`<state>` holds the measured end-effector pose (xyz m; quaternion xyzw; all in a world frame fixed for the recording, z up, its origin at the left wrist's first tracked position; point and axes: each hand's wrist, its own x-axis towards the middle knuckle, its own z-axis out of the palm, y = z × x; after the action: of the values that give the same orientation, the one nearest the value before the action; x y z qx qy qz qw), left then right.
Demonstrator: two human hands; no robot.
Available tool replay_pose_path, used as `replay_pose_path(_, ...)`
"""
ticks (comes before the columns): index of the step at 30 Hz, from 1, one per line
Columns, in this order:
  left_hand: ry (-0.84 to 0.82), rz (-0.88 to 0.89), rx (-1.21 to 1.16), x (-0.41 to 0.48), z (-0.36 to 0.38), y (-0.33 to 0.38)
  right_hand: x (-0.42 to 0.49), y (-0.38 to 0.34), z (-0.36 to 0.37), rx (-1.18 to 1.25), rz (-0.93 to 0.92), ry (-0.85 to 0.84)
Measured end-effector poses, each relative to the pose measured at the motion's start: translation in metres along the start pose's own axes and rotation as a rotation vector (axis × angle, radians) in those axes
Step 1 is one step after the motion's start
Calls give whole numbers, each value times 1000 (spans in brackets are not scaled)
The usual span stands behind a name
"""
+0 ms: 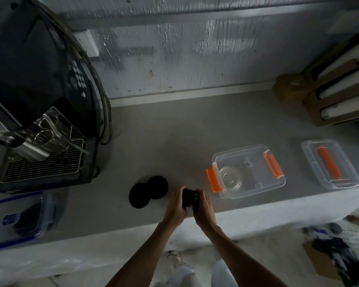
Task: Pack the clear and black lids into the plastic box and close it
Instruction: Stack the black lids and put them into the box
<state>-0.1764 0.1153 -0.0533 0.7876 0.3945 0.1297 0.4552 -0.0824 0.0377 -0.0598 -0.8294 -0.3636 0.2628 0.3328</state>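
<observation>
A clear plastic box [257, 184] with orange latches stands open on the grey counter, right of centre. Clear lids [230, 179] lie stacked in its left end. The box's own cover [331, 164], clear with an orange handle, lies apart to the right. Two round black lids [147, 191] lie overlapping on the counter left of my hands. My left hand [175, 206] and my right hand [203, 206] are both closed around a stack of black lids [190, 198] just above the counter's front edge, between the loose black lids and the box.
A coffee machine [39, 121] with a wire drip tray and metal cups fills the left. A blue-rimmed container [23, 216] sits at the front left. Cardboard boxes [330, 100] stand at the back right against the wall. Clutter lies on the floor at lower right.
</observation>
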Motion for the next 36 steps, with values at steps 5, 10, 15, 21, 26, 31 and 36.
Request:
replay_pose_path(5, -25, -204, -192, 7, -5, 16, 15, -16, -10, 87, 119, -114)
replay_pose_path(10, -15, -361, -370, 10, -28, 27, 26, -35, -29, 258, 15, -371)
replay_pose_path(15, 68, -450, -673, 12, -50, 64, 39, -52, -68, 298, -72, -581)
replay_pose_path(21, 226, -314, -834, 18, -23, 144, 49, -49, -171, 706, 77, -692)
replay_pose_path(26, 386, -294, -764, 49, 41, 223, 75, -15, -241, 626, 23, -493)
replay_pose_path(31, 194, -334, -711, 65, 100, 268, 91, 41, -298, 418, 57, -384)
replay_pose_path(36, 44, -392, -405, 78, 110, 275, 95, 69, -311, 212, -45, -295)
